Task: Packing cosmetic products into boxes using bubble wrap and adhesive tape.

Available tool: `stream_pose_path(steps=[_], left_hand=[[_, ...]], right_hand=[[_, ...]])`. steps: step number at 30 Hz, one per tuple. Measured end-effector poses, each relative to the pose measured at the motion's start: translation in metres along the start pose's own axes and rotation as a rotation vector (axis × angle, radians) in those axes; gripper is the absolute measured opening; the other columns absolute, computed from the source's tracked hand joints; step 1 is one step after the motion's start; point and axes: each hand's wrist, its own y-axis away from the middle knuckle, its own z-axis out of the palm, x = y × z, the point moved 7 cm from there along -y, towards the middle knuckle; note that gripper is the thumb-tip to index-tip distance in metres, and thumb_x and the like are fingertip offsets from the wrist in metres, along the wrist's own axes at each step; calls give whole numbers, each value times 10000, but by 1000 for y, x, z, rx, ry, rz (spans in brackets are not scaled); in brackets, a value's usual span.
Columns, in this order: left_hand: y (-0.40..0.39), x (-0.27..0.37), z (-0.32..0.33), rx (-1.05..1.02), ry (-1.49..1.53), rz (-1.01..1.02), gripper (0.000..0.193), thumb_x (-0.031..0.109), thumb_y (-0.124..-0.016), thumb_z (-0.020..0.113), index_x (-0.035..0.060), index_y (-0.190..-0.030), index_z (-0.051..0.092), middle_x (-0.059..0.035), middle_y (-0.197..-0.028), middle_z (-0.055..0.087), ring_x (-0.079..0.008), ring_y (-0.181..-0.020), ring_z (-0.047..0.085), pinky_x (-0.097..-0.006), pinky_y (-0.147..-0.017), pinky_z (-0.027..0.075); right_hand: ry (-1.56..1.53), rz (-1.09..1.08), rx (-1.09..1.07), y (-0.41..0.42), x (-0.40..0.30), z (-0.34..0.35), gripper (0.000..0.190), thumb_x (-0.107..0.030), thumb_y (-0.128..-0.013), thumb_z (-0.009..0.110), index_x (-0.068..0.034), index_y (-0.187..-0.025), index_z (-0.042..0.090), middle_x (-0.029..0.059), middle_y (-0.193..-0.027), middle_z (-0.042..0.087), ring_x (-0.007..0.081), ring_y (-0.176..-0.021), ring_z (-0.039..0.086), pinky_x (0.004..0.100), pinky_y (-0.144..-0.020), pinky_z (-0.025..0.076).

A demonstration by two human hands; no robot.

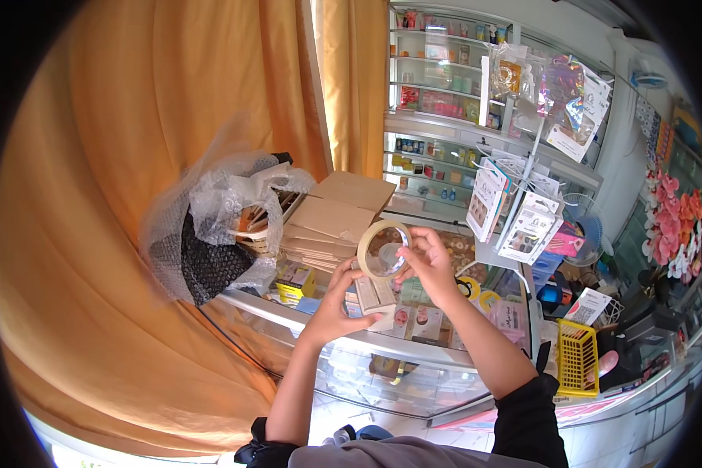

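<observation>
My right hand (430,260) grips a roll of clear packing tape (364,253) by its right rim, held above the glass counter. A small light-brown cardboard box (377,299) is in my left hand (339,307), with the thumb along its near end and the fingers at its far left side. The tape roll is just beyond the box, over its far end; whether they touch cannot be told. Behind both lies a stack of flattened cardboard boxes (333,219) on the counter.
Bubble wrap (210,234) partly covers a basket (257,237) at the left, before an orange curtain (152,117). A display rack (523,175) with hanging packets stands at the right, near a yellow plastic basket (578,358). Stocked glass shelves (439,111) are behind. The counter's metal edge (427,345) runs in front.
</observation>
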Motion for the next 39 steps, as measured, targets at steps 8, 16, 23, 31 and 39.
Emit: stream_pose_path(steps=[8,16,23,31,39], left_hand=[[-1,5,0,10,10,-15,709,177,-646,849,106,-1272,525,-134,-1455,347,-313,-1389,326,-429,-1126,281],[-1,8,-1,0,19,-20,716,181,-647,852,116,-1284,532,-136,-1440,359,-324,-1377,340,-428,-1125,284],[0,2,-3,15,51,-31,700,180,-647,853,119,-1270,539,-138,-1435,363,-330,-1377,342,-425,-1117,293],[-2,6,0,-41,-9,-14,704,166,-664,837,153,-1294,525,-133,-1478,319,-303,-1392,328,-428,-1107,339],[0,2,-1,-17,11,2,719,178,-653,849,126,-1289,517,-139,-1462,337,-322,-1392,322,-432,-1116,312]], right_hand=[[3,-26,-98,6,-11,8,450,-18,-918,618,-18,-1322,419,105,-982,602,175,-731,668,292,-585,585],[-234,166,-205,6,-3,9,339,-48,-945,580,-26,-1278,522,79,-982,600,163,-717,634,302,-614,553],[42,-124,-106,6,-12,8,345,44,-910,568,-23,-1248,580,49,-926,620,111,-771,610,249,-637,508],[422,-470,237,16,-44,-10,283,78,-905,553,-4,-1155,658,38,-993,668,42,-707,538,191,-589,426],[721,-453,229,26,-49,5,429,105,-795,658,-58,-1191,672,59,-942,620,102,-839,581,220,-711,460]])
